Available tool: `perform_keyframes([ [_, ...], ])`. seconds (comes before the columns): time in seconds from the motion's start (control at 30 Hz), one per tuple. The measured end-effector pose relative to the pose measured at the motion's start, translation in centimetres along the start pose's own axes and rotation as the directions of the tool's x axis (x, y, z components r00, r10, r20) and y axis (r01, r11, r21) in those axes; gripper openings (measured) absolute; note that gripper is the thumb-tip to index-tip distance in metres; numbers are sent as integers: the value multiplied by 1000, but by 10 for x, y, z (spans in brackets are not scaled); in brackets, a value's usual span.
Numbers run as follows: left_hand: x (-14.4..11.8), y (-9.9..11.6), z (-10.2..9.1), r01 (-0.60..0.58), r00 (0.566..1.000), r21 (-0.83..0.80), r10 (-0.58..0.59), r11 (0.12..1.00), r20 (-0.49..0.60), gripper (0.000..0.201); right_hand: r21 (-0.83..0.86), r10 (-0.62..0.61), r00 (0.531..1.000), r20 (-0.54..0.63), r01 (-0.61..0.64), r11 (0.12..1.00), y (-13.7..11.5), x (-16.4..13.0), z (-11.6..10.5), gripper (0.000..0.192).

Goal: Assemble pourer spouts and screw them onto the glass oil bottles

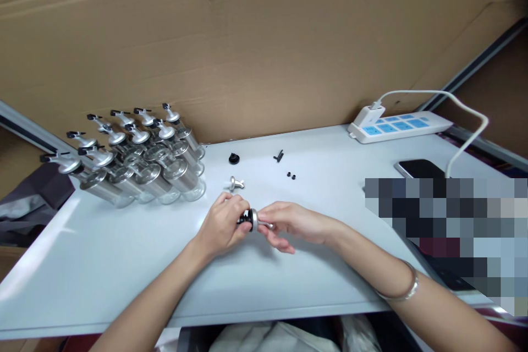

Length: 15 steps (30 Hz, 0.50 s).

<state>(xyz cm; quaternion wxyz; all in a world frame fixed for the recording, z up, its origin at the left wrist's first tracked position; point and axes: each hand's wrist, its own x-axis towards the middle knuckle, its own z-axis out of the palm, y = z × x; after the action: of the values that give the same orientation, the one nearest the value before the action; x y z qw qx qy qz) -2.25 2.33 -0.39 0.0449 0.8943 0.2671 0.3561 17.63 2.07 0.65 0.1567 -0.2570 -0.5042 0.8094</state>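
Cardboard (264, 38) is stood up as a wall behind a pale table (124, 264), which fills most of the view. At far left a cluster of bottles (136, 162) with metal spouts is laid on the table. A power strip (396, 126) is seen at far right, with a phone (421, 168) just near of it. A black cap (234, 159), a silver spout (236, 182) and small black bits (291, 176) are scattered mid-table. Near centre, a small cap (251, 220) of metal and black is pinched between both hands: the left hand (225, 225) is closed on its black end, the right hand (289, 224) on its metal end, just above the table. A bangle (406, 286) is worn on the right wrist.
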Motion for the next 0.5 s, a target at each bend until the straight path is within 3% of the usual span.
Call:
perform_keyframes([
  [0.13,1,2,0,-153,987,57,155,987,-44,35,249,131,981,145,-164,955,0,-1,-2,30],
  [0.23,3,4,-2,-182,980,162,192,970,-45,31,268,110,984,140,-145,952,-1,-2,-1,31],
  [0.33,5,6,-4,-177,980,248,194,953,-49,34,213,34,995,98,-54,975,-1,-2,3,33],
  [0.5,5,6,-10,-173,975,292,206,941,-85,37,-62,-53,998,32,55,997,-1,-1,11,42],
])
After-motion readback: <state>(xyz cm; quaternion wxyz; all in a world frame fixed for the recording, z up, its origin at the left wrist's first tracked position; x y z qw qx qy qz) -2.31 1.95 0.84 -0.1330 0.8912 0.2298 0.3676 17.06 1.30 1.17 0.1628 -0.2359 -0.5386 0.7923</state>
